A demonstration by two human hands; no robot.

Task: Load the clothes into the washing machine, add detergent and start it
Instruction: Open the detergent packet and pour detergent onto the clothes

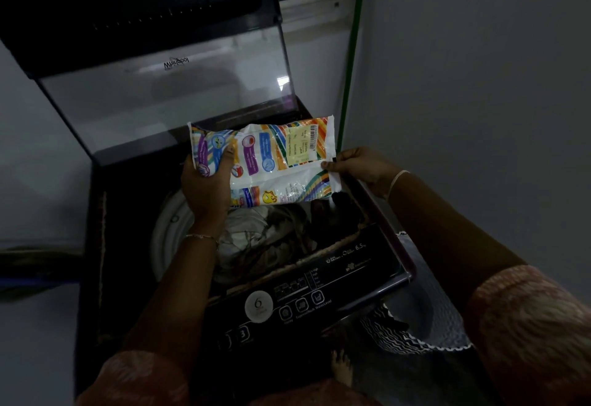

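Note:
A white detergent packet (pixel 275 162) with coloured stripes lies sideways above the open drum of a dark top-loading washing machine (pixel 351 277). My left hand (pixel 204 181) grips the packet's left end, thumb on top. My right hand (pixel 361 165) pinches its right edge. Below the packet, a heap of white and dark clothes (pixel 259 236) fills the drum. The glass lid (pixel 166 85) stands raised at the back.
The control panel (pixel 287 306) with round dial and buttons faces me at the front. A patterned cloth (pixel 406 335) hangs by the machine's right side near a bare foot (pixel 342 370). A grey wall stands right, and a green pipe (pixel 351 53) runs up the corner.

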